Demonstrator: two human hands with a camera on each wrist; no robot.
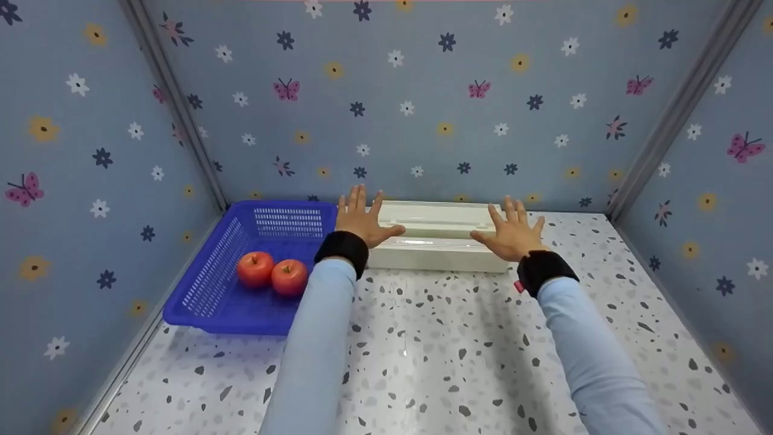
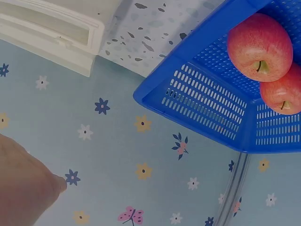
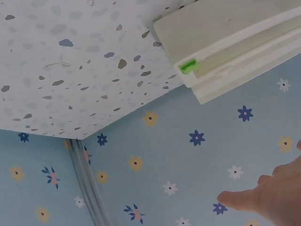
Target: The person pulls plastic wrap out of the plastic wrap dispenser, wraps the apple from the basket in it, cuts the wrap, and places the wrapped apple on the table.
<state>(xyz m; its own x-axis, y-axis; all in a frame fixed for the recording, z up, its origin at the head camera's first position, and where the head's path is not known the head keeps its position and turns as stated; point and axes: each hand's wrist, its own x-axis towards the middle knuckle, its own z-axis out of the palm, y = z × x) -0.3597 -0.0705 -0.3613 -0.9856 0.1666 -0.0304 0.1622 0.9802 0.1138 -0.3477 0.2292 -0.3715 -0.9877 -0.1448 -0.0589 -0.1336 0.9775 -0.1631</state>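
Both hands are held out over the table with fingers spread and nothing in them. My left hand (image 1: pixel 363 222) is between the blue basket (image 1: pixel 205 260) and a long white box (image 1: pixel 441 257), partly in front of both. Near the box's right end is my right hand (image 1: pixel 512 235). Two red apples (image 1: pixel 255 269) lie side by side in the basket; the left wrist view shows one apple (image 2: pixel 260 47) partly covering the other. A small green tab (image 3: pixel 189 67) sits at one end of the box in the right wrist view.
A speckled white tabletop (image 1: pixel 410 350) lies under everything. Blue flowered panels (image 1: pixel 416 109) stand at the back and both sides, joined by grey metal posts (image 1: pixel 676 109). The basket stands by the left panel, and the box lies along the back one.
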